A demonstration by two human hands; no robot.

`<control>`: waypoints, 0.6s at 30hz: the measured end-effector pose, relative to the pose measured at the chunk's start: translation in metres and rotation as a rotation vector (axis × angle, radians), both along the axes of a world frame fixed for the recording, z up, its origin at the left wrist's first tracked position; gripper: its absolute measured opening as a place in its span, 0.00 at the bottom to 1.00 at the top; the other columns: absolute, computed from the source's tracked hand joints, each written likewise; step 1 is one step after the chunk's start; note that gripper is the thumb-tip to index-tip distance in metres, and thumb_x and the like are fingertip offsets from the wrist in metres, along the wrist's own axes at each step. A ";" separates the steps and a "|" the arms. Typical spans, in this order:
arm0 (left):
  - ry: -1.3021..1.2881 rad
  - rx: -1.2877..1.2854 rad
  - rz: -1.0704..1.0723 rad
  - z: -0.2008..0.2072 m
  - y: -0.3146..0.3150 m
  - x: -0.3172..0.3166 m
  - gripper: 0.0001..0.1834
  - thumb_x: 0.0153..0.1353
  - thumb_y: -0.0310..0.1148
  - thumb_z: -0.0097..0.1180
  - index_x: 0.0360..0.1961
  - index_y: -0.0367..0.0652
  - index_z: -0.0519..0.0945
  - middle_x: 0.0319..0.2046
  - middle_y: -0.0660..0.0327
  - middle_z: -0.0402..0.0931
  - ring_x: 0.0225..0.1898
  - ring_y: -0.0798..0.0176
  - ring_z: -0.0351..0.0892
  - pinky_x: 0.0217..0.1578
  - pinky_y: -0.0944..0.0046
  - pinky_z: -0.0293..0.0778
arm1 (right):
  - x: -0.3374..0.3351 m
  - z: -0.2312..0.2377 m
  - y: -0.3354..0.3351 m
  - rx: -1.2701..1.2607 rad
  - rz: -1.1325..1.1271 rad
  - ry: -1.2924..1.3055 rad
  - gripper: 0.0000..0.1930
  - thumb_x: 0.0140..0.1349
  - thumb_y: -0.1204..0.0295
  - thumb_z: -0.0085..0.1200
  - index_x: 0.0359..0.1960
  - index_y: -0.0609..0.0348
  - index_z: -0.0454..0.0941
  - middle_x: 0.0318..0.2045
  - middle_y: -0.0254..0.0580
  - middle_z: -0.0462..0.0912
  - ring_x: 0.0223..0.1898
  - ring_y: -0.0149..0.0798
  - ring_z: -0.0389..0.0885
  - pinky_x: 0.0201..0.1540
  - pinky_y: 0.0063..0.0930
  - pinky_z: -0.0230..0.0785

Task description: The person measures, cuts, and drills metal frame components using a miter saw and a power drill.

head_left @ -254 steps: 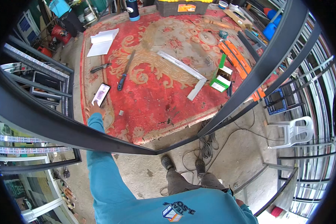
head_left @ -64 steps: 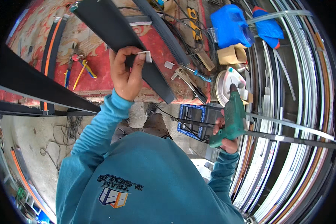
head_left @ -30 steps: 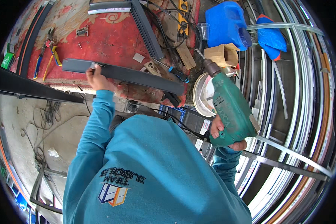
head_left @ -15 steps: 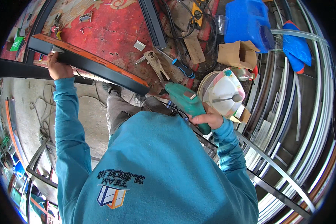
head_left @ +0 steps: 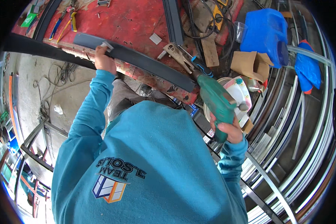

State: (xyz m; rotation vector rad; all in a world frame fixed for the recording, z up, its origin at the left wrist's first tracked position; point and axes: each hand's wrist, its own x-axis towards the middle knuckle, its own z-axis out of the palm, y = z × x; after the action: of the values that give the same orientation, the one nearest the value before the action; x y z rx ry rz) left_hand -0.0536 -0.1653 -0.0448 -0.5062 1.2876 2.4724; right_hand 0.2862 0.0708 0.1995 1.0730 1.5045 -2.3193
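Note:
My left hand (head_left: 105,63) is closed at the near edge of a dark grey metal profile (head_left: 145,61), which slants down to the right above the work surface. At its fingertips a small silver bracket (head_left: 108,46) lies against the profile; the thumb is partly hidden. A green power drill (head_left: 215,96) is in my right hand (head_left: 230,128), its fingers wrapped round the handle. The drill's front end points up and left, close to the profile's right end. Just beyond it lie locking pliers (head_left: 177,55) and a screwdriver with a blue and black handle (head_left: 202,68).
Pliers (head_left: 74,22), another small bracket (head_left: 155,38) and a dark profile (head_left: 172,22) lie on the red surface (head_left: 130,22). To the right are a blue jerrycan (head_left: 263,33), a cardboard box (head_left: 250,64) and a bucket (head_left: 224,80). Long metal bars (head_left: 306,149) fill the right side.
The profile has turned, so its orange face no longer shows, and it has shifted right with my left hand. The drill has moved right and slightly down, and the view has shifted.

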 end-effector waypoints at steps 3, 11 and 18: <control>0.070 -0.302 -0.484 0.011 -0.012 0.011 0.03 0.57 0.26 0.50 0.31 0.48 0.73 0.27 0.68 0.70 0.31 0.71 0.70 0.34 0.69 0.66 | -0.010 0.026 -0.006 0.073 -0.111 0.056 0.27 0.43 0.65 0.64 0.45 0.65 0.70 0.28 0.36 0.74 0.28 0.29 0.72 0.30 0.22 0.65; 0.006 -0.462 -0.913 0.073 -0.071 -0.024 0.07 0.59 0.24 0.54 0.36 0.45 0.69 0.30 0.68 0.67 0.31 0.72 0.73 0.33 0.70 0.73 | -0.084 0.031 -0.033 0.159 0.374 -0.013 0.36 0.43 0.66 0.64 0.55 0.68 0.65 0.41 0.41 0.75 0.42 0.34 0.72 0.47 0.28 0.64; 0.488 -0.528 -0.509 0.047 -0.124 -0.094 0.06 0.61 0.25 0.54 0.37 0.38 0.69 0.26 0.67 0.70 0.28 0.75 0.70 0.28 0.75 0.68 | -0.182 0.025 -0.091 0.272 0.562 0.148 0.45 0.42 0.65 0.63 0.63 0.72 0.56 0.57 0.55 0.68 0.60 0.46 0.65 0.63 0.34 0.52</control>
State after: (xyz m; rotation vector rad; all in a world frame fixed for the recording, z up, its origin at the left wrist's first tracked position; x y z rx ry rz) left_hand -0.1475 -0.2894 0.0017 0.3224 1.9744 1.8704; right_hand 0.1042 -0.0204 0.2247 0.4373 1.9132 -1.8695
